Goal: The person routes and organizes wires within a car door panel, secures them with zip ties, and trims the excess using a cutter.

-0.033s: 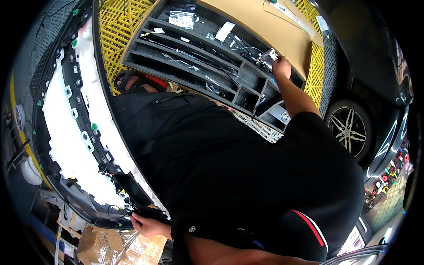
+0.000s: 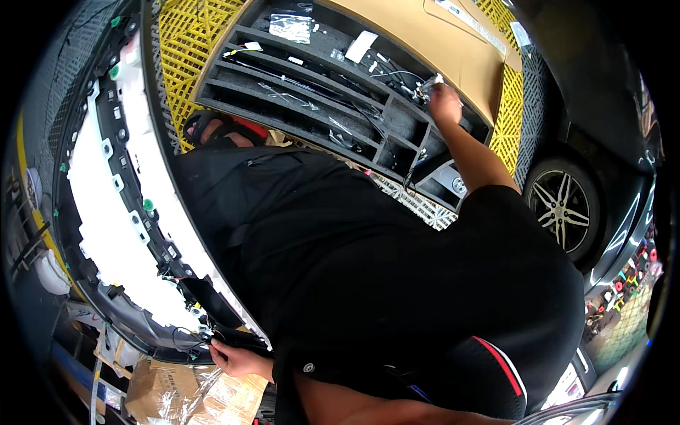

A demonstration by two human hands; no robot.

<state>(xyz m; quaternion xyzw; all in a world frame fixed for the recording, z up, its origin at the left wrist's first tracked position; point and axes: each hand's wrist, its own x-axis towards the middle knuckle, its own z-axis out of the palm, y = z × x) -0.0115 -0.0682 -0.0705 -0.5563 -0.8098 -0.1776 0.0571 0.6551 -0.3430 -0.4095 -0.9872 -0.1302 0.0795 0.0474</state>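
Note:
Along my left side stands a long curved black panel (image 2: pixel 126 134) with white padding, clips and green fasteners on its inner face. Down at its lower end, my left hand (image 2: pixel 239 360) is closed, thumb and fingers pinching the dark edge beside a thin black cable (image 2: pixel 185 338). My right arm reaches out to the far right corner of a foam-lined box (image 2: pixel 280 85) divided into compartments. There my right hand (image 2: pixel 445 104) has its fingers curled at a small clear plastic bag (image 2: pixel 428 86), partly hidden and slightly blurred. Cables and bagged small parts lie in the compartments.
A brown cardboard flap (image 2: pixel 404 28) borders the box's far side, over yellow floor grating (image 2: pixel 191 42). A dark car with a spoked wheel (image 2: pixel 561 205) stands at the right. Taped cardboard boxes (image 2: pixel 163 389) sit below my left hand. My sandalled foot (image 2: pixel 219 131) is beside the box.
My right hand has shifted slightly left and lower over the box corner, and less of the clear bag shows. The cardboard flap looks a little different in shape. My left hand stays put.

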